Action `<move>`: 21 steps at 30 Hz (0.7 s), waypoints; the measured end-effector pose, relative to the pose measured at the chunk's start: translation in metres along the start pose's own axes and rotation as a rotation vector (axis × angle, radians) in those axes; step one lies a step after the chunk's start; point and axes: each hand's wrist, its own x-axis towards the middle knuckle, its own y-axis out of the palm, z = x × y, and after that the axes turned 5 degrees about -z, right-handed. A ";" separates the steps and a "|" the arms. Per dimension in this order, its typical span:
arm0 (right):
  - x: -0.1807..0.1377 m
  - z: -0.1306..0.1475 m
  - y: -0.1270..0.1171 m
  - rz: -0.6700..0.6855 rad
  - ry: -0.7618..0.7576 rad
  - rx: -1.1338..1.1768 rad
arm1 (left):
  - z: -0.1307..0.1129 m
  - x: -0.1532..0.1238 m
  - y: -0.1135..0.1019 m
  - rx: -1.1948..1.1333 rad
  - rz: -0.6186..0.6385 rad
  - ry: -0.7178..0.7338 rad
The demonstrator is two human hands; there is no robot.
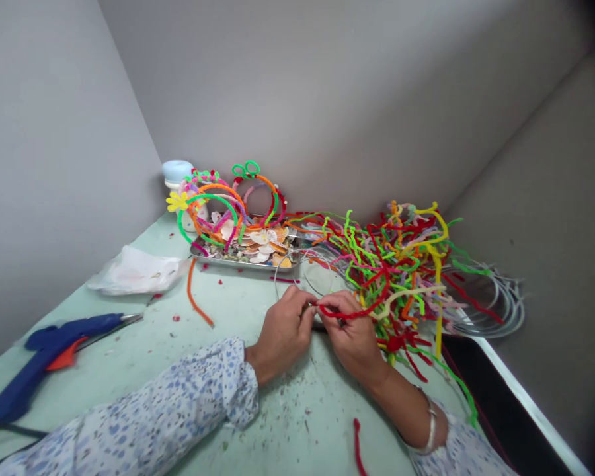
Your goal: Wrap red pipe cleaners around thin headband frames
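My left hand and my right hand meet over the pale green table, fingers pinched together. Between them runs a red pipe cleaner, wound round a thin clear hairband hoop. The left hand pinches the hoop and the end of the red pipe cleaner. The right hand grips the red pipe cleaner, whose free end trails right into a tangled heap of coloured pipe cleaners.
A blue glue gun lies at the left. A crumpled plastic bag, an orange pipe cleaner and a metal tray of paper flowers with finished hairbands sit behind. Clear hoops are stacked right. A red piece lies near.
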 end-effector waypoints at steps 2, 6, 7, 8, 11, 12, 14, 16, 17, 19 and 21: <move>0.001 0.001 0.000 0.001 -0.005 0.017 | -0.001 0.000 -0.001 -0.006 -0.001 -0.005; 0.002 0.003 0.000 0.001 -0.003 0.044 | -0.002 0.000 -0.001 -0.012 -0.011 -0.016; 0.002 0.003 0.000 -0.001 -0.004 0.049 | -0.002 0.000 -0.001 -0.013 -0.017 -0.016; 0.002 0.002 0.000 -0.004 -0.005 0.054 | -0.003 0.000 -0.001 -0.015 -0.022 -0.014; 0.001 0.002 0.000 -0.015 0.002 0.065 | -0.002 0.000 -0.001 -0.026 -0.031 0.003; 0.001 0.002 0.000 -0.021 0.008 0.068 | -0.002 0.000 -0.001 -0.027 -0.030 0.009; 0.000 0.003 0.000 -0.033 0.020 0.072 | 0.000 0.001 -0.001 -0.025 -0.027 0.020; -0.001 0.005 0.000 -0.042 0.030 0.071 | 0.001 0.002 0.000 -0.017 -0.031 0.025; -0.002 0.005 0.000 -0.042 0.036 0.071 | 0.002 0.002 0.000 -0.013 -0.036 0.027; -0.004 0.006 0.000 -0.036 0.060 0.077 | 0.003 0.002 0.000 -0.008 -0.042 0.036; -0.005 0.006 0.001 -0.028 0.110 0.103 | 0.002 0.002 0.000 -0.001 -0.036 0.050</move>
